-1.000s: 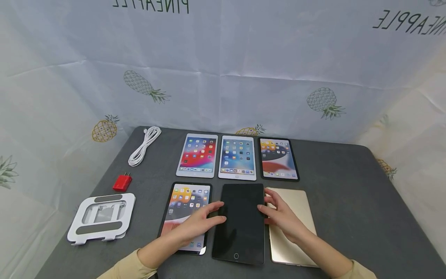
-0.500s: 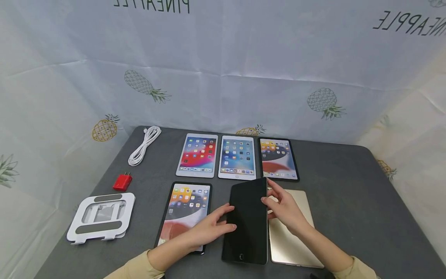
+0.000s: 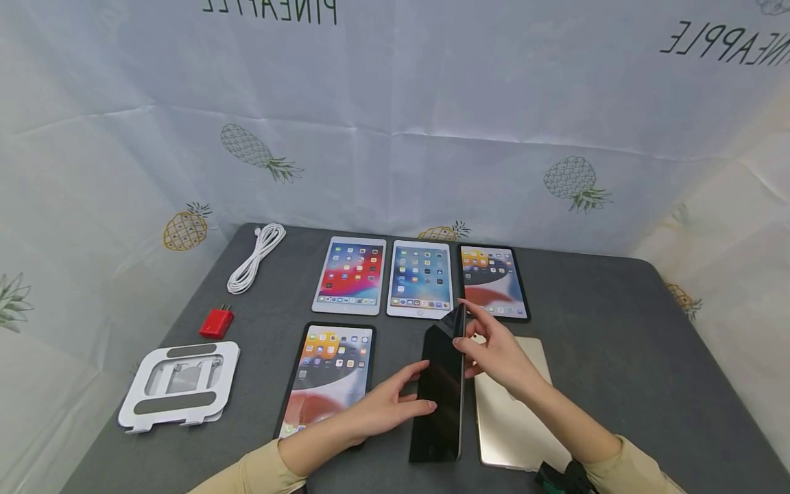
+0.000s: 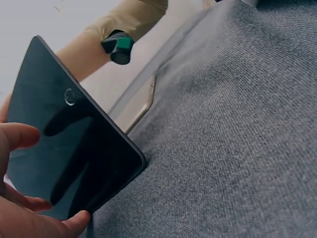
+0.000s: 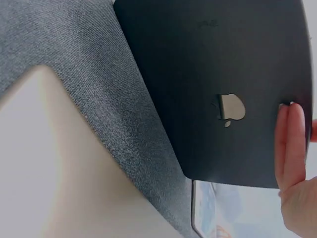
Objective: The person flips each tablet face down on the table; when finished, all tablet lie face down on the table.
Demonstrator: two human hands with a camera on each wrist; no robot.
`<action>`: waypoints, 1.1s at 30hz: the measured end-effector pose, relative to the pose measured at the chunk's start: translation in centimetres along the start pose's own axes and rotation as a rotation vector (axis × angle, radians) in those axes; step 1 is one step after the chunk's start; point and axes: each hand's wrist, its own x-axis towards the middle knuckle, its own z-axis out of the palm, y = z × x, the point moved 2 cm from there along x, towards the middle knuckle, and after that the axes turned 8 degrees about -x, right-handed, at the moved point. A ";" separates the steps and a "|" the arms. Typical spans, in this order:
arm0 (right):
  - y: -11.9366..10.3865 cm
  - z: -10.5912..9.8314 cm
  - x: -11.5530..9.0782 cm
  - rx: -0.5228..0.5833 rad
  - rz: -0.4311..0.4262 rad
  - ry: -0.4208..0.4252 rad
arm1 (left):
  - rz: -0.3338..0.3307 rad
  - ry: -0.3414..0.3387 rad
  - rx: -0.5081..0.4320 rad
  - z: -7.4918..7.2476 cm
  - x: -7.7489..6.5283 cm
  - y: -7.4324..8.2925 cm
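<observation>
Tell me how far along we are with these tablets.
Possibly done: the gold tablet lies flat, no screen showing. In hand: the black tablet, tilted steeply, pinched at one edge by the right hand while the left hand is at its screen side. Apparently left: laying it flat, and perhaps handling the four lit tablets, which lie face up.

A coiled white cable lay at the far left corner of the table; a red plug and white stand sat along its left edge. Three tablets lined the far edge.
</observation>
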 end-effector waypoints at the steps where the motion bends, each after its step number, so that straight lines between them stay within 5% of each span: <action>1: -0.1 0.1 0.1 0.003 0.000 -0.005 | 0.005 0.003 0.005 -0.1 0.0 0.0; 6: -0.2 0.6 1.1 -0.025 -0.043 -0.001 | 0.079 0.044 0.071 -0.5 0.0 0.2; 12: 0.5 1.1 1.6 -0.081 -0.086 0.027 | 0.249 0.063 0.290 -0.8 -0.8 1.3; 17: 1.1 1.3 1.5 -0.080 -0.076 0.037 | 0.199 0.014 0.395 -0.7 -1.4 2.2; 23: 0.5 1.4 1.2 -0.046 -0.075 0.040 | 0.179 -0.035 0.351 -0.3 -1.6 2.2; 33: -1.1 1.6 1.4 0.010 -0.072 0.047 | 0.303 -0.126 0.128 1.0 -0.9 1.8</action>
